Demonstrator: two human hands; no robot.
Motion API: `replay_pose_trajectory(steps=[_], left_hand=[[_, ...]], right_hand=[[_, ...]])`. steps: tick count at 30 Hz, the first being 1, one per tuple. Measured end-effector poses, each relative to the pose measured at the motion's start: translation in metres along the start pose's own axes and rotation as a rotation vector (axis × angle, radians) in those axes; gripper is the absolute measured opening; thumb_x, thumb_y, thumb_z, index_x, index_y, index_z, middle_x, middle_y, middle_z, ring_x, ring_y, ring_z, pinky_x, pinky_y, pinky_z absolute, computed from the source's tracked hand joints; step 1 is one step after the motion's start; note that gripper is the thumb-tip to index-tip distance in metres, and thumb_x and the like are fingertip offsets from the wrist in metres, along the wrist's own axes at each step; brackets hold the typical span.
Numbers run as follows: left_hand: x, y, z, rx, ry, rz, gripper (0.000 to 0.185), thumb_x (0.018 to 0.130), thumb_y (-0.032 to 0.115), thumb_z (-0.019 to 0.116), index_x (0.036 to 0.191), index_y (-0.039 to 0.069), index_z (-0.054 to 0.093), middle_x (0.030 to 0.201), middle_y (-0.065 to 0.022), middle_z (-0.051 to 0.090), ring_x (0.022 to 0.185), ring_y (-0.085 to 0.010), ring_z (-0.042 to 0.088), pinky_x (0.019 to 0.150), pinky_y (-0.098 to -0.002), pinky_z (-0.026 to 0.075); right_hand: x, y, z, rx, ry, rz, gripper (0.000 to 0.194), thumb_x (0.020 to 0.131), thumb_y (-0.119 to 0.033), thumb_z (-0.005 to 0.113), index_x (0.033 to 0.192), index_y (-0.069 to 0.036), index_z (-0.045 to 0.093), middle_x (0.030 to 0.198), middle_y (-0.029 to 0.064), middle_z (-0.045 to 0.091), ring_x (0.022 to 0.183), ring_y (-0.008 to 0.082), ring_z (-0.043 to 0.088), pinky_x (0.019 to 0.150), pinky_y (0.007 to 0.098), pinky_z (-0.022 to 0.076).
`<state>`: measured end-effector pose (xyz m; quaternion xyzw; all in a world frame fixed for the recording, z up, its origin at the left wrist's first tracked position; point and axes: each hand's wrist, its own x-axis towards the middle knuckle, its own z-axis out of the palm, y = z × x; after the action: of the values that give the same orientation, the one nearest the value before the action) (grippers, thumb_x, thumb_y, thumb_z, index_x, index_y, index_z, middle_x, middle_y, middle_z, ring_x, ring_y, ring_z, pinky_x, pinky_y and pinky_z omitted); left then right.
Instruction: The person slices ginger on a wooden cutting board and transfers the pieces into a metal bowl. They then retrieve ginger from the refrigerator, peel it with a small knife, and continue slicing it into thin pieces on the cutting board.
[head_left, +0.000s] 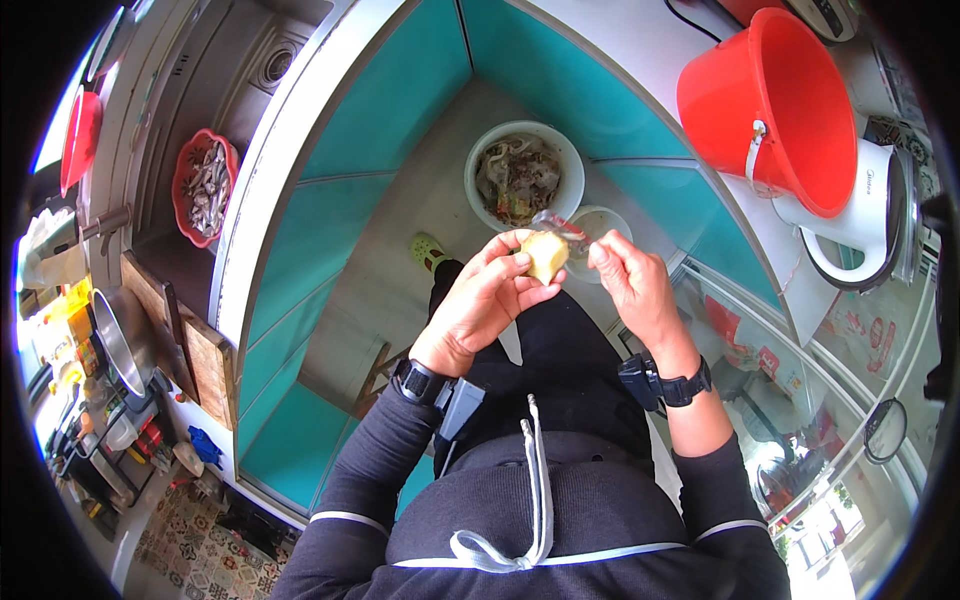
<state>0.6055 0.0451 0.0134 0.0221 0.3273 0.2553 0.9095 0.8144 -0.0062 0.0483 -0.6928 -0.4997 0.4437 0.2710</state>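
My left hand (476, 296) holds a pale yellow, largely peeled potato (545, 259) between thumb and fingers, with some brownish skin along its upper edge. A peeler (562, 227), blurred and partly reddish, is gripped in my right hand (636, 276). Its head lies against or just above the potato's upper right side; contact cannot be made out. Both hands are over a white waste bin (576, 176) on the floor, which contains wet scraps and plastic (517, 180). Beside the bin, partly behind my right hand, stands a pale round container (604, 217).
A sink (240, 97) on the left holds a red basket (182, 201) of small fish (210, 187). Nearby are a wooden cutting board (210, 360), a knife (174, 322) and a metal bowl (120, 337). On the right counter are a red bucket (720, 97) and a white kettle (829, 217).
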Motion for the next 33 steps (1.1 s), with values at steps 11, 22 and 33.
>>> replay_pose_trajectory(steps=[11,22,33], left_hand=[[-0.010,-0.001,-0.007,0.035,-0.048,0.008,0.042,0.100,0.016,0.056,0.138,0.001,0.047,0.117,-0.0127,0.065,0.097,-0.0229,0.068,0.084,-0.0329,0.058],[0.003,-0.001,0.004,0.022,-0.099,0.004,0.044,0.097,0.025,0.062,0.134,0.005,0.047,0.122,-0.0134,0.063,0.098,-0.0232,0.069,0.083,-0.0329,0.059],[-0.001,-0.011,0.004,0.080,-0.010,0.072,0.037,0.100,0.017,0.057,0.133,0.001,0.051,0.120,-0.0150,0.064,0.101,-0.0273,0.069,0.084,-0.0326,0.061]], right_hand=[[0.009,0.030,0.005,-0.149,-0.090,0.139,0.039,0.104,-0.043,0.050,0.092,-0.007,0.061,0.069,0.0139,0.061,0.067,0.0352,0.063,0.061,0.0415,0.0473],[-0.011,-0.012,-0.019,-0.015,-0.072,-0.126,0.029,0.101,-0.030,0.060,0.086,-0.005,0.058,0.060,0.0129,0.050,0.054,0.0333,0.054,0.052,0.0380,0.0422],[-0.009,0.004,-0.011,-0.375,0.095,-0.190,0.025,0.098,-0.032,0.062,0.084,-0.011,0.061,0.061,0.0114,0.060,0.058,0.0347,0.063,0.049,0.0437,0.0451]])
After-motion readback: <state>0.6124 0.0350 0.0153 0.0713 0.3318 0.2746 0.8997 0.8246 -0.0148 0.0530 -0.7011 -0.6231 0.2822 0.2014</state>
